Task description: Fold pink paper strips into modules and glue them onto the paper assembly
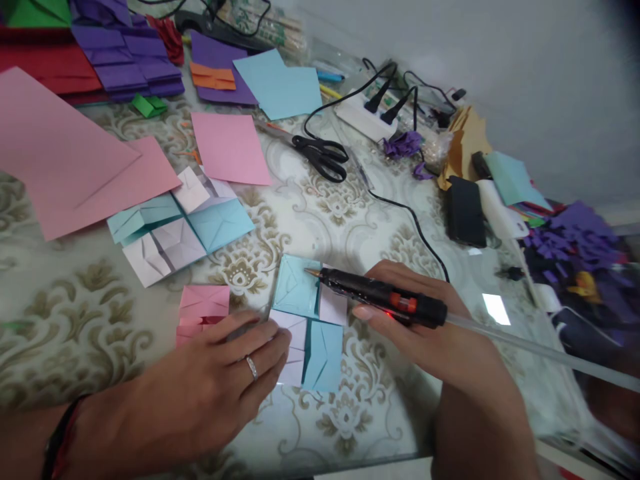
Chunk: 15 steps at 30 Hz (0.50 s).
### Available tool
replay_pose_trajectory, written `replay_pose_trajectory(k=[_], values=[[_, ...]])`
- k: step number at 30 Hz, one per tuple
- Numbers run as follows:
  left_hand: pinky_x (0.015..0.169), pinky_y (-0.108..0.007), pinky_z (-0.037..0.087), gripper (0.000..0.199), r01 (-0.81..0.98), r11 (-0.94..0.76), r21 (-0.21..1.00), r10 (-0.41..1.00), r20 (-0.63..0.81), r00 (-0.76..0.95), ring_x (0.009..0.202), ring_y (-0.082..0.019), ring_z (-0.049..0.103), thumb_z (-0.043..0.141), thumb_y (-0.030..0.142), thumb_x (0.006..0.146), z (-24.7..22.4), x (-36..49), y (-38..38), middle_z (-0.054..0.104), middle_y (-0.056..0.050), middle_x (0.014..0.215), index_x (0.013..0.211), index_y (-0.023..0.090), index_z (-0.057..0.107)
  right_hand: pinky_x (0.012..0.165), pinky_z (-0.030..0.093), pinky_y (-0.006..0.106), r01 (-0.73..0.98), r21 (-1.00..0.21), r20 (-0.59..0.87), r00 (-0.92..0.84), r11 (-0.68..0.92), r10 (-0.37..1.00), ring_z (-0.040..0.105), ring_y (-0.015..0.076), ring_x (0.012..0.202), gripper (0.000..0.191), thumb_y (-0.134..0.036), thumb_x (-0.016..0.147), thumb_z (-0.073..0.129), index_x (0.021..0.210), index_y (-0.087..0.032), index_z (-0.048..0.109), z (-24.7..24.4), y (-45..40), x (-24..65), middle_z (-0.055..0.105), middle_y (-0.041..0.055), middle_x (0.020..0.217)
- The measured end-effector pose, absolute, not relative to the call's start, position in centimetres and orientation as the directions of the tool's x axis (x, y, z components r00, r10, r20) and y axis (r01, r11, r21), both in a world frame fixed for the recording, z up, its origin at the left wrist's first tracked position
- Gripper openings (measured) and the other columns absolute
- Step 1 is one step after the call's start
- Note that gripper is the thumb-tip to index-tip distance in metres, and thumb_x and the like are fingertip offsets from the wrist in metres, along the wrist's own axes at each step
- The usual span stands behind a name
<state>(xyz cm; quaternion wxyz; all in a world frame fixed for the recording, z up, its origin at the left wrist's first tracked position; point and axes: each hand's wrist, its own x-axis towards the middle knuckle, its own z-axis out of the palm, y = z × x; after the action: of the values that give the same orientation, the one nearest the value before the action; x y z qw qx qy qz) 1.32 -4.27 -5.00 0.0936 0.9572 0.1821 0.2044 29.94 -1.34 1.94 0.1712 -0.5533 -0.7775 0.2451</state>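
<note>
My right hand is closed around a black pen-shaped hot glue gun with a red switch, a clear glue stick running out of its back end. The nozzle tip hovers at or just above a folded light blue and white paper square; contact is hard to judge. My left hand lies with fingers stretched out, fingertips on the lower left white part of that square. Partly under the same hand sits a folded pink paper piece. A similar blue and white folded piece rests farther back on the left.
Pink sheets, black-handled scissors and blue sheets lie beyond my hands. A power strip with cables stands at the back. On the right are a black phone and purple paper pieces. The tablecloth is patterned.
</note>
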Motion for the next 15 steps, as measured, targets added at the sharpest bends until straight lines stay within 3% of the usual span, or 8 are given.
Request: replay_pose_trajectory(k=[15], values=[[0.117, -0.046, 0.037, 0.031, 0.328, -0.915, 0.234, 0.392, 0.336, 0.856, 0.126, -0.028, 0.06, 0.057, 0.023, 0.103, -4.8, 1.0, -4.3, 0.071, -0.01, 0.137, 0.128, 0.009, 0.069, 0.055, 0.043, 0.027, 0.759, -0.61, -0.058, -0.329, 0.227, 0.943, 0.054, 0.0146, 0.058, 0.032, -0.045, 0.094, 0.067, 0.074, -0.021, 0.059, 2.5, -1.1, 31.2, 0.057, -0.0017, 0.065]])
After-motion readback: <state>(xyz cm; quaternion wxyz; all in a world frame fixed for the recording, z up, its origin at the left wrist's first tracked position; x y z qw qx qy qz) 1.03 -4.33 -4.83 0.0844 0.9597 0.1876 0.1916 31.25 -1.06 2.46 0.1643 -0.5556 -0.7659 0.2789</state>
